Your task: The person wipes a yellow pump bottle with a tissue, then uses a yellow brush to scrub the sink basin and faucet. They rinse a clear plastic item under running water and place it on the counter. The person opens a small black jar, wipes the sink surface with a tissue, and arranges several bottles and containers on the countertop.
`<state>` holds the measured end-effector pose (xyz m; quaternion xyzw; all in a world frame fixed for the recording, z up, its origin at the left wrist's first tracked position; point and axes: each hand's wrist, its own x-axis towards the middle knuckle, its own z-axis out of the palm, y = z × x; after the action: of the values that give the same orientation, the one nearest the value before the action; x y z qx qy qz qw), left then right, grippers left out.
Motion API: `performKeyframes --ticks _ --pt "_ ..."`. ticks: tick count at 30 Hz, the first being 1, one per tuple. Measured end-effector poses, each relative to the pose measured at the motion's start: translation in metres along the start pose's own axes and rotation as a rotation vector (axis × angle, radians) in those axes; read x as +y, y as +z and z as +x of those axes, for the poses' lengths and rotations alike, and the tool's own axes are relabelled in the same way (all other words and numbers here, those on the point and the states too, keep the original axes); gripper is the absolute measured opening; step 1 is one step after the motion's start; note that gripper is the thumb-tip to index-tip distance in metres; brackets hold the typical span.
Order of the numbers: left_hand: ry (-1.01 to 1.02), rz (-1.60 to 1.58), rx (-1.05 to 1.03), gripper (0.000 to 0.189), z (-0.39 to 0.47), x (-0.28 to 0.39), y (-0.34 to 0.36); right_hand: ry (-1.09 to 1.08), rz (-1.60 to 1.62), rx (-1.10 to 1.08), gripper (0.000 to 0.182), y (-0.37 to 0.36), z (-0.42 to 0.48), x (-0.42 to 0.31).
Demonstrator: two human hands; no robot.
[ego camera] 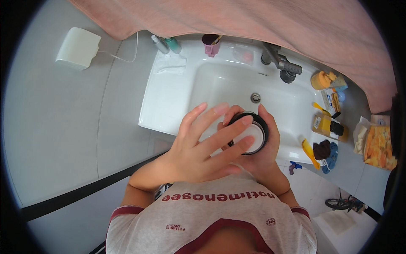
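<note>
My right hand point(269, 143) is wrapped around a round black-rimmed jar point(264, 125) with a white, disc-like middle, held above the front edge of a white washbasin point(165, 104). Over the jar spreads my left hand point(198, 152), palm down and fingers apart. Two of its fingertips overlap the white middle; whether they touch it I cannot tell. Part of the jar's left side is hidden behind those fingers. The basin's drain point(255, 97) lies just beyond the jar.
A dark grey faucet point(285, 68) stands at the back. Pump bottles point(160, 44) and a pink cup point(211, 49) line the back rim. To the right are a yellow bottle point(326, 125), a yellow comb-like item point(310, 154) and a tissue pack point(379, 147). A pink cloth point(238, 16) hangs behind.
</note>
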<state>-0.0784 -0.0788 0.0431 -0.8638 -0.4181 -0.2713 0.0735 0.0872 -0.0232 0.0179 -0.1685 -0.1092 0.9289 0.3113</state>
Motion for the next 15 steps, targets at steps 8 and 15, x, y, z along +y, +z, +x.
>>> performKeyframes --ticks 8,15 --pt "-0.106 0.043 -0.105 0.048 -0.004 0.002 -0.017 0.085 0.092 0.031 0.055 -0.007 0.011 0.001" --pt "-0.334 -0.49 0.068 0.078 -0.009 -0.009 0.009 0.199 0.134 -0.143 0.052 -0.026 0.022 0.004"
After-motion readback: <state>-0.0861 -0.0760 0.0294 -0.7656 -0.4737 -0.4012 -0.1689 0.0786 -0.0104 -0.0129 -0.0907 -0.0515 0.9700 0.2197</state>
